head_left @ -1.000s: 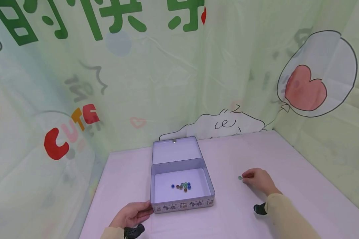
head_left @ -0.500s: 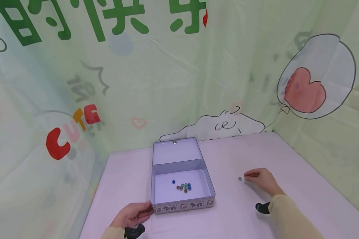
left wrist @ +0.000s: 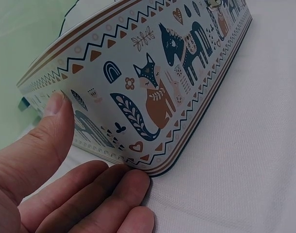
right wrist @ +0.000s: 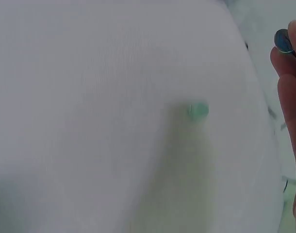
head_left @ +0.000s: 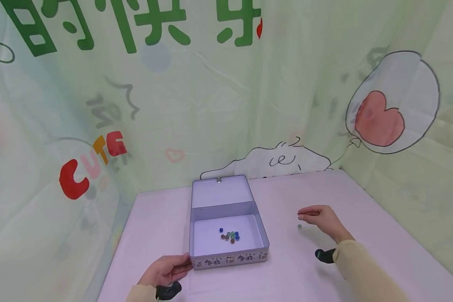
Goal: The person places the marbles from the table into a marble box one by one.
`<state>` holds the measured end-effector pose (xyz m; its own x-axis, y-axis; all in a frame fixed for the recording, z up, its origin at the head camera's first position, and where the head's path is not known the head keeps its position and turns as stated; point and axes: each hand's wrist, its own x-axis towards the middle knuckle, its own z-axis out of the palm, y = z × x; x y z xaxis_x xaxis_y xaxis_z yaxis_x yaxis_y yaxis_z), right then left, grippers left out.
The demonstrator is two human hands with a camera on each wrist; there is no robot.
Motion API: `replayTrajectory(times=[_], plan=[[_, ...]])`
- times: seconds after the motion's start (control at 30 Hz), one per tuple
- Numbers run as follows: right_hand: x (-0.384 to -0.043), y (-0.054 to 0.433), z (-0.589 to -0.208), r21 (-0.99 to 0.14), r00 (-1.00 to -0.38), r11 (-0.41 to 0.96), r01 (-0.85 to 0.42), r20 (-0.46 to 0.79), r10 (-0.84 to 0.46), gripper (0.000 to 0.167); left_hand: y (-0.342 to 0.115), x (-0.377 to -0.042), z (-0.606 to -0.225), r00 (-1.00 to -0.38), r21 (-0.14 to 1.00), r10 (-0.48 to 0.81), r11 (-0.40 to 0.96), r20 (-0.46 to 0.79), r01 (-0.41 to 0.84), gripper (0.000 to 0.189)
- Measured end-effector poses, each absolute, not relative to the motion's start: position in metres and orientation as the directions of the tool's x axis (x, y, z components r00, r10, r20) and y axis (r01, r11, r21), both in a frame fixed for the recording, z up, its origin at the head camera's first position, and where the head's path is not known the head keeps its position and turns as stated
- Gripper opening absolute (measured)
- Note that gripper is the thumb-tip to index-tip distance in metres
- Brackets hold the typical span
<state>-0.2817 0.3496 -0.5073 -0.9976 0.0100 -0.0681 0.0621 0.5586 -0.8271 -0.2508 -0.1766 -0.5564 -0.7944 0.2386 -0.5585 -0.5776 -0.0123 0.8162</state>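
An open tin box (head_left: 229,205) with animals printed on its sides stands on the table, its lid tipped back. Several marbles (head_left: 233,235), blue, green and brown, lie inside. Against the box's front left corner rests my left hand (head_left: 166,270); in the left wrist view the thumb (left wrist: 53,116) touches one side and extended fingers (left wrist: 90,196) lie along the bottom edge. My right hand (head_left: 322,220) is raised right of the box. It pinches a dark blue-green marble (right wrist: 284,41) between thumb and fingertips. Just below that hand, a green marble (head_left: 299,226) lies on the table.
The table (head_left: 287,268) is covered with a pale cloth. A printed curtain (head_left: 211,92) hangs behind it and along both sides. Dark wrist straps (head_left: 168,290) show at the sleeves.
My right hand drew back from the green marble, then rose and shifted left above it. A blue marble in the box rolled slightly back and to the right. My left hand stayed put.
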Motion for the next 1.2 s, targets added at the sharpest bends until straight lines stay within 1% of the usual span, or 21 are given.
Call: replayTrajectory(times=[0.2,0.37,0.53,0.7,0.97,1.2], plan=[[-0.304,0.287,-0.493,-0.850,-0.998,0.526,0.028,-0.053,-0.034,0.029,-0.176,-0.249,-0.557,-0.795,0.819,0.248,-0.011,-0.553,-0.573,0.028],[-0.318,0.233,-0.490,-0.866,-0.994,0.500,-0.018,-0.038,-0.101,0.022,-0.178,-0.250,-0.559,-0.794,0.821,0.258,-0.003,-0.550,-0.570,0.030],[-0.322,0.200,-0.494,-0.869,-0.988,0.493,-0.048,-0.031,-0.153,0.015,-0.178,-0.250,-0.559,-0.793,0.819,0.249,0.000,-0.556,-0.574,0.032],[-0.323,0.190,-0.496,-0.869,-0.989,0.492,-0.050,-0.026,-0.145,0.014,-0.179,-0.251,-0.558,-0.796,0.821,0.249,-0.004,-0.552,-0.570,0.034],[-0.321,0.193,-0.492,-0.871,-0.988,0.488,-0.049,-0.028,-0.149,0.014,-0.179,-0.253,-0.561,-0.790,0.812,0.246,-0.017,-0.562,-0.583,0.032],[-0.320,0.195,-0.489,-0.870,-0.992,0.494,-0.019,-0.045,-0.118,0.015,-0.179,-0.252,-0.560,-0.791,0.813,0.238,-0.014,-0.563,-0.583,0.034]])
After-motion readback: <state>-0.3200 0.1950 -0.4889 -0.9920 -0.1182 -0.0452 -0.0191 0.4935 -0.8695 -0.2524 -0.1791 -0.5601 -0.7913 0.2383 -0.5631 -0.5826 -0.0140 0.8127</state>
